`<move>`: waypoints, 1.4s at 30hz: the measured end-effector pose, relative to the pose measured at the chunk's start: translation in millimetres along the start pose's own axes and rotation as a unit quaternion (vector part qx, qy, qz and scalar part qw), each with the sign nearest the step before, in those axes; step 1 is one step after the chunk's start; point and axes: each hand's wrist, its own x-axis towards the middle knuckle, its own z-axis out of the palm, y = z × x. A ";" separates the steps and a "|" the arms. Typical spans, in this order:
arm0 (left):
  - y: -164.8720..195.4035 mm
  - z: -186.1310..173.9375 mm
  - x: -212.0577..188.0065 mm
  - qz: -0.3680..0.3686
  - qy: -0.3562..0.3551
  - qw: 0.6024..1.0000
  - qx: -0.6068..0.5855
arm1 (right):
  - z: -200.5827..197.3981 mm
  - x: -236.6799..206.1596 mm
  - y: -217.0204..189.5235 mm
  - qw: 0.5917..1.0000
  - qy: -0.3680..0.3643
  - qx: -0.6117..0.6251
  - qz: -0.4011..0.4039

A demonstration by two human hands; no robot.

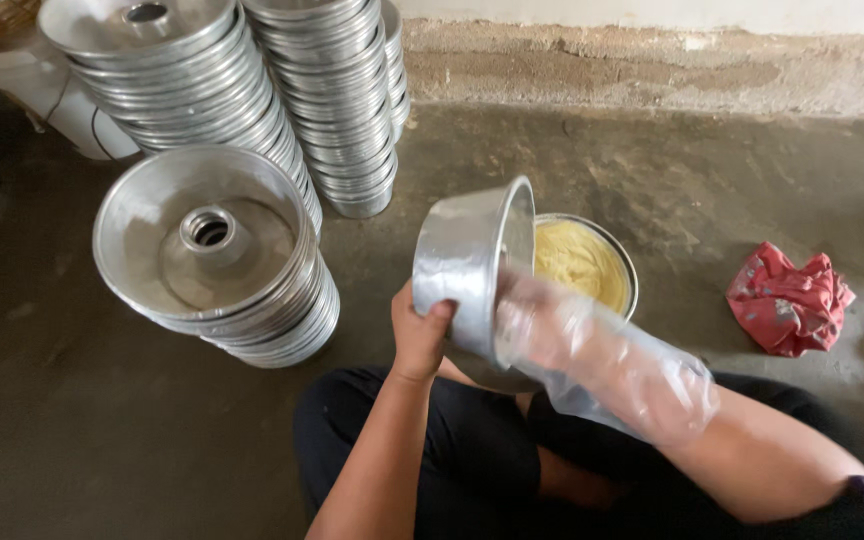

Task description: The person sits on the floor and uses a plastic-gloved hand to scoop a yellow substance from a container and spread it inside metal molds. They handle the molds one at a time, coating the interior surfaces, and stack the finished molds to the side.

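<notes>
- The bare grey concrete floor (pixel 572 170) spreads out beyond both hands, meeting a rough, crumbling wall base at the far side.
- Three stacks of round, shiny aluminium ring-shaped cake pans with centre tubes stand to the left of the left hand: the near stack (pixel 214 255) is just beside it, and the two taller stacks (pixel 177 70) and (pixel 337 100) are farther back.
- The person's legs in black trousers (pixel 432 450) are folded below the hands.
- A round metal bowl of pale yellow batter (pixel 582 262) sits on the floor just behind the right hand, partly hidden by the pan and the hand in front of it.
- A single silver aluminium cake pan (pixel 467 265) is held up, tipped on its side with its opening facing right, above the lap.
- A crumpled red patterned cloth (pixel 787 300) lies on the floor well to the right of the right hand.
- The right hand (pixel 542 320), covered in a loose clear plastic bag as a glove, reaches inside the pan; whether it is clenched I cannot tell.
- The left hand (pixel 420 335) is bare and grasps the pan's outer wall from below.
</notes>
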 end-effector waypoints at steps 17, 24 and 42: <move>97.4 15.4 8.9 -0.190 0.080 0.918 -0.338 | -23.2 -33.1 -19.0 0.907 -0.154 -0.327 -0.215; 123.5 52.0 99.3 -0.207 -0.002 0.895 -0.395 | -63.8 -15.0 -93.5 0.852 0.009 -0.359 -0.381; 134.4 39.1 40.6 -0.154 -0.056 0.937 -0.309 | -104.6 31.5 14.6 0.884 -0.108 -0.413 -0.190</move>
